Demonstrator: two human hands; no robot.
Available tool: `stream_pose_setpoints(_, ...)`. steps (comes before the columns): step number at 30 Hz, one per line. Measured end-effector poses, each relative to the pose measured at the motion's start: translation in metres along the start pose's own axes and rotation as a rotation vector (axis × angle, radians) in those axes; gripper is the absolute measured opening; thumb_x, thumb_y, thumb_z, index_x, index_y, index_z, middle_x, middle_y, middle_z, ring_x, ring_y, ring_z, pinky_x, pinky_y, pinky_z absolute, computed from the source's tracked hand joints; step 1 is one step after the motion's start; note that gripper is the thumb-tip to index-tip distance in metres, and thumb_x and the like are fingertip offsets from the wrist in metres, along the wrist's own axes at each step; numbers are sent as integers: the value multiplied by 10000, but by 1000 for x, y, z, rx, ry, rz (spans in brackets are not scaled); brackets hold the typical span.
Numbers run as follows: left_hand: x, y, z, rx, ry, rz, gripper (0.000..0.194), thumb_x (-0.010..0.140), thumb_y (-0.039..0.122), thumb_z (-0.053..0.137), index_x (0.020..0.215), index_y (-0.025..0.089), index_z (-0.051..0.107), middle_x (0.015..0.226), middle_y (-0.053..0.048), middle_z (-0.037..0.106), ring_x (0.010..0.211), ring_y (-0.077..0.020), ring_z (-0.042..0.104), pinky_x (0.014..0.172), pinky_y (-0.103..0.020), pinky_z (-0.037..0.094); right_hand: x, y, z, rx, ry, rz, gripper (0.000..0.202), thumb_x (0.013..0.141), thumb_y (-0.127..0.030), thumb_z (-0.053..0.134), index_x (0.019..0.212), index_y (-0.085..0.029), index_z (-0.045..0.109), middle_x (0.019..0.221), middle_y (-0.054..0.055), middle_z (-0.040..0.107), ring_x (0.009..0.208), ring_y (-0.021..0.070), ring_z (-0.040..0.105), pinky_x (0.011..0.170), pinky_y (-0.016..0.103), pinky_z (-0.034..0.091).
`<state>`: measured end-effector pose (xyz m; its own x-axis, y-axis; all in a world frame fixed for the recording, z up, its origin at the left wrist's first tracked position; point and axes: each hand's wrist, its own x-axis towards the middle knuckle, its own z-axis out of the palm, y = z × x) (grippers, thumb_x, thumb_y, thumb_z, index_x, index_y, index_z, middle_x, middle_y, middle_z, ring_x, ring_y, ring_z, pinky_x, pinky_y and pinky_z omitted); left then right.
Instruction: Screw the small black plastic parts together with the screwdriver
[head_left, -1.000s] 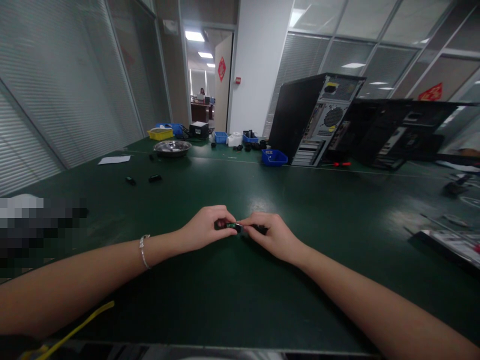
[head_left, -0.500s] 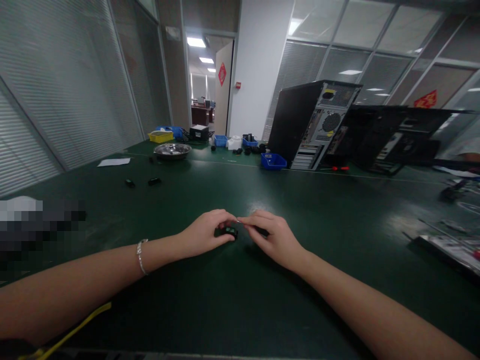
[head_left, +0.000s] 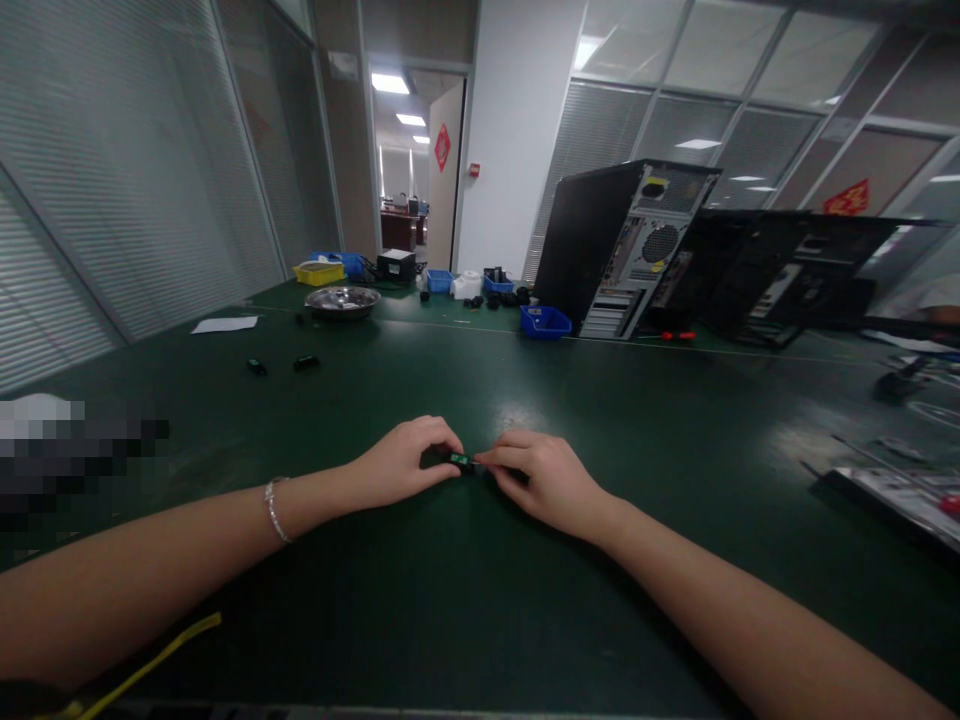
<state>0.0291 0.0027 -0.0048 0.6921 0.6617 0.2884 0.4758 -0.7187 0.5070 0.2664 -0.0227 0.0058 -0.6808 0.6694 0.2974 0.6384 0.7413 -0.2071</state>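
Small black-and-green part btwn both hands, on or just above the dark green worktop; can't tell which. L hand, left of the part: grip narrowed to a pinch, thumb & fingertip on its left end. R hand, right of the part: fingertips close together at its right end; can't tell if that grip holds anything. Beyond the part, to its left: two dark pieces, then a metal bowl. Beyond it, to the right: blue bin & PC tower.
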Motion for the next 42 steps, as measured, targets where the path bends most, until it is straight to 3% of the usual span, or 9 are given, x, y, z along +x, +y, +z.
stream_pose_setpoints(6, 0, 2, 0, -41, 0, -17, 167, 847, 277, 638, 968, 161, 639, 920, -43, 603, 827, -162, 569, 727, -263, 456, 2, -1, 2, 21, 15, 0, 264, 900, -172, 501, 1090, -233, 675, 926, 45, 667, 854, 172, 612, 705, 264, 451)
stream_pose_setpoints(12, 2, 0, 1, -51, -2, -9, 180, 850, 285, 634, 979, 160, 638, 929, -47, 599, 838, -168, 565, 750, -274, 458, 6, -9, 0, 244, 216, 12, 264, 918, -174, 486, 1121, -210, 651, 937, 61, 663, 830, 158, 619, 727, 261, 482)
stream_pose_setpoints(16, 1, -1, 5, -71, 8, -28, 213, 846, 304, 633, 1010, 169, 615, 941, -47, 591, 852, -176, 556, 760, -293, 461, 6, -10, 0, 212, 213, 34, 244, 914, -189, 494, 1085, -208, 667, 928, 63, 665, 825, 165, 619, 725, 270, 487)
stream_pose_setpoints(19, -1, -2, 1, -159, -17, -48, 433, 794, 326, 695, 1177, 202, 535, 1036, -50, 575, 909, -184, 551, 802, -315, 469, 4, -4, 0, 162, 189, 68, 240, 912, -184, 496, 1075, -215, 670, 945, 56, 666, 849, 170, 618, 744, 276, 485)
stream_pose_setpoints(22, -3, -4, -15, -236, -123, -79, 698, 710, 381, 768, 1305, 232, 434, 1199, -68, 518, 1009, -201, 533, 853, -333, 470, 1, 6, -3, 88, 152, 120, 232, 913, -199, 503, 1065, -232, 675, 954, 47, 665, 870, 177, 614, 750, 283, 480)
stream_pose_setpoints(28, -5, -14, -50, -119, -291, -147, 310, 839, 406, 634, 1060, 189, 615, 1058, -42, 569, 934, -175, 555, 789, -278, 470, -1, 25, -8, -26, 57, 143, 209, 910, -231, 526, 1049, -236, 682, 964, 46, 676, 868, 190, 599, 767, 336, 435)
stream_pose_setpoints(35, -5, -13, -36, -1, -235, -98, 309, 854, 408, 613, 1080, 197, 614, 994, -38, 549, 851, -164, 534, 710, -248, 438, 0, 15, -12, -19, 79, 116, 189, 919, -217, 515, 1008, -218, 682, 954, 46, 681, 875, 193, 573, 760, 336, 373)
stream_pose_setpoints(42, -3, -8, -37, -64, -291, -129, 211, 873, 374, 580, 906, 168, 612, 910, -26, 553, 777, -147, 519, 661, -234, 419, -2, 6, -17, 106, 119, -23, 196, 926, -206, 508, 1037, -206, 669, 961, 48, 685, 898, 181, 591, 838, 351, 368)
